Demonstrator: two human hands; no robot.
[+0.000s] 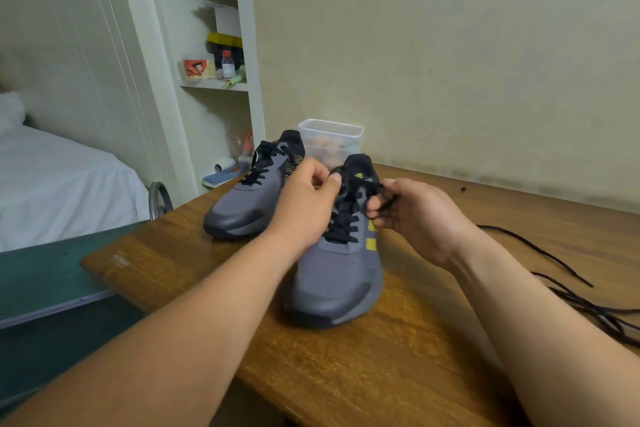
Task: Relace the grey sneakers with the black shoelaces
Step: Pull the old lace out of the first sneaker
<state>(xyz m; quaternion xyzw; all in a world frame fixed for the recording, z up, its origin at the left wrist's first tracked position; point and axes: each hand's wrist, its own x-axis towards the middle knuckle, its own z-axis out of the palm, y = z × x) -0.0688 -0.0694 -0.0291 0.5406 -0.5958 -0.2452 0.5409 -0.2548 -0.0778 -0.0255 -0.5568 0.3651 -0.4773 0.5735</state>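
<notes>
Two grey sneakers with yellow stripes stand on the wooden table (398,367), toes toward me. The near sneaker (337,282) carries a black lace (343,224) through its eyelets. My left hand (306,206) pinches one end of that lace near the shoe's collar. My right hand (414,218) grips the other end, fingers curled round it, just right of the tongue. The far sneaker (242,201) stands behind and to the left, fully laced in black, with no hand on it.
Loose dark shoelaces (585,302) lie tangled on the table at the right. A clear plastic container (330,139) stands behind the sneakers by the wall. A green surface (41,284) adjoins the table's left edge; a bed and shelves lie beyond.
</notes>
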